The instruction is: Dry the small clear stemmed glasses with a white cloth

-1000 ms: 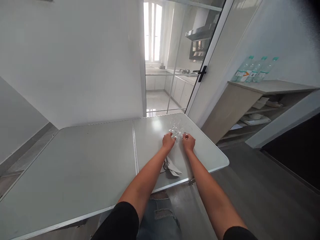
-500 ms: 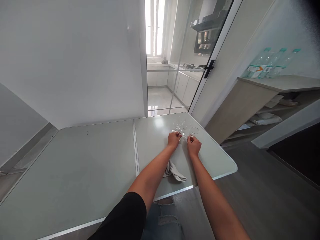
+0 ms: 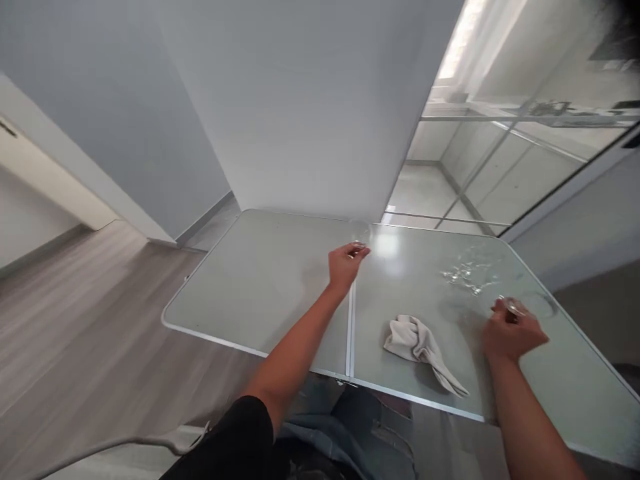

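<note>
My left hand [image 3: 344, 265] is raised over the table near its middle seam, with fingers pinched on a thin clear loop [image 3: 371, 235]. Farther right, my right hand [image 3: 514, 330] is closed, its thumb and fingers on another thin loop [image 3: 554, 305] with a shiny part at the fingertips. Between the hands, toward the back, lies a tangled pile of thin clear loops with shiny bits [image 3: 467, 277]. The exact kind of these loops is too fine to make out. A crumpled greyish-white cloth [image 3: 413, 341] rests near the front edge, touched by neither hand.
The pale green folding table [image 3: 240, 287] has a metal rim and a seam across it. A wall [image 3: 300, 133] stands behind it. A glass-paned door [image 3: 500, 167] is at the back right. Part of a white chair [image 3: 135, 460] shows at bottom left.
My hands were close together at the pile; now they are far apart, the left over the seam and the right beside the pile, each with a loop. The view has turned left.
</note>
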Motion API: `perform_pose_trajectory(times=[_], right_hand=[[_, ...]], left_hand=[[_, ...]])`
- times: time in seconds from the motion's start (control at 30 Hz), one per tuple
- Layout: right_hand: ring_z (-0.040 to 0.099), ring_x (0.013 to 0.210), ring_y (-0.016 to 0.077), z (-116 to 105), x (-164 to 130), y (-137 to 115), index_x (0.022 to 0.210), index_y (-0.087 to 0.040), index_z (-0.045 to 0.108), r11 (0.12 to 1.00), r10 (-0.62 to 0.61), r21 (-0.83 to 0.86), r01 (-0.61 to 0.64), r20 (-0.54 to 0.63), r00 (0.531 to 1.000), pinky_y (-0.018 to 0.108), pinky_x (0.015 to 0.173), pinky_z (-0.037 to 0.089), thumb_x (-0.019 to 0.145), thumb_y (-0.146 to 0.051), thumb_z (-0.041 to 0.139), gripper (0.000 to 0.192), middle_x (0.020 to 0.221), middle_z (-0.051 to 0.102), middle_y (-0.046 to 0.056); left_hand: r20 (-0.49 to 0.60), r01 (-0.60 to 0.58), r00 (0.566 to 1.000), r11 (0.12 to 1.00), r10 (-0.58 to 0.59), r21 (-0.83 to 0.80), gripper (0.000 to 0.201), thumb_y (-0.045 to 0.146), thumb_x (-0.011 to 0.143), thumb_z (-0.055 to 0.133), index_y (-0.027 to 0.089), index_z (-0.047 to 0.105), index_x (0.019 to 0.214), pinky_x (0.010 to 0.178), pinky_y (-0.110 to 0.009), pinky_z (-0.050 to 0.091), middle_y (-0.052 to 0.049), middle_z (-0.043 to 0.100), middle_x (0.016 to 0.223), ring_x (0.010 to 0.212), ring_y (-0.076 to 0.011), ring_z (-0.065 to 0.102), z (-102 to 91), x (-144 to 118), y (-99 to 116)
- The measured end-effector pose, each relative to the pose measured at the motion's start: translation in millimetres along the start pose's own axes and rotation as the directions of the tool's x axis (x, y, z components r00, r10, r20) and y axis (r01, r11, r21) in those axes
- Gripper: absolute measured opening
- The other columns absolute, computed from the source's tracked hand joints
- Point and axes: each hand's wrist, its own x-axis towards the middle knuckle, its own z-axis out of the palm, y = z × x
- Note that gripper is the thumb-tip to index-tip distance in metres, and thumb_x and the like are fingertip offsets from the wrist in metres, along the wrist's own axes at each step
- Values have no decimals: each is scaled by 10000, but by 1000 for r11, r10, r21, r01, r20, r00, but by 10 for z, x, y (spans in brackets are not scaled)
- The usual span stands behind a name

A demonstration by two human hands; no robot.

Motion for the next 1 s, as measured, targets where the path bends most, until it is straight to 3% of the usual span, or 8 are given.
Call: perform_pose_trajectory(times=[0.17, 0.23, 0.3, 0.37, 0.43, 0.6, 0.73, 1.0], right_hand=[[683, 763, 321, -82, -72, -804, 919, -274, 794, 994, -109, 23, 111, -44, 993, 468, 697, 486, 901, -475, 560, 309, 801, 733, 164], [691, 740, 291, 21, -206, -1261, 938, -247, 792, 986, -122, 120, 118, 29, 992, 430, 704, 507, 910, -510, 573, 343, 834, 749, 150], [709, 745, 263, 229, -442, -1770, 960, -184, 783, 964, -146, 246, 100, 175, 974, 380, 717, 517, 906, -543, 584, 414, 859, 765, 132], [701, 694, 230, 524, -761, -2292, 940, -153, 779, 940, -176, 339, 41, 378, 909, 334, 703, 515, 909, -568, 572, 465, 787, 762, 92], [693, 675, 214, 867, -1112, -2776, 888, -146, 778, 904, -203, 423, -64, 557, 806, 300, 677, 514, 909, -563, 567, 469, 757, 762, 81], [704, 686, 211, 1651, -1786, -3567, 774, -165, 749, 832, -295, 521, -192, 707, 642, 286, 695, 519, 885, -469, 587, 362, 730, 755, 68], [684, 641, 201, 2024, -2016, -3755, 720, -177, 728, 851, -339, 503, -149, 744, 575, 276, 668, 508, 869, -417, 582, 318, 679, 738, 57], [697, 680, 197, 2243, -2160, -3787, 782, -188, 750, 851, -380, 518, -84, 719, 581, 265, 697, 499, 890, -364, 582, 266, 726, 753, 54]], left_hand=[[-182, 83, 983, 956, -32, 281, 153, 330, 808, 725, 209, 793, 873, 787, -277, 529, -34, 791, 937, 778, -156, 690, -1499, 137, -383], [-241, 156, 968, 917, -68, 368, 162, 340, 818, 708, 205, 787, 861, 785, -280, 528, -35, 791, 925, 764, -157, 681, -1884, 147, -515], [-274, 186, 959, 898, -77, 400, 181, 345, 830, 691, 198, 784, 882, 783, -277, 527, -40, 790, 929, 761, -156, 676, -2106, 138, -615], [-282, 184, 957, 893, -68, 410, 190, 346, 840, 682, 194, 784, 890, 790, -275, 525, -43, 789, 920, 761, -156, 676, -2203, 114, -685], [-278, 170, 959, 892, -52, 419, 188, 347, 844, 684, 193, 786, 881, 797, -275, 520, -39, 786, 879, 749, -156, 677, -2240, 81, -730], [-301, 147, 954, 885, -8, 442, 192, 365, 847, 698, 197, 788, 870, 792, -270, 517, -34, 780, 836, 741, -162, 692, -2315, -7, -826], [-293, 137, 956, 848, 23, 512, 195, 369, 856, 701, 204, 794, 901, 796, -277, 524, -49, 781, 859, 741, -167, 696, -2338, -65, -962], [-282, 175, 959, 837, -26, 518, 194, 351, 870, 684, 209, 796, 939, 787, -278, 532, -52, 788, 883, 741, -169, 706, -2323, -59, -1078]])
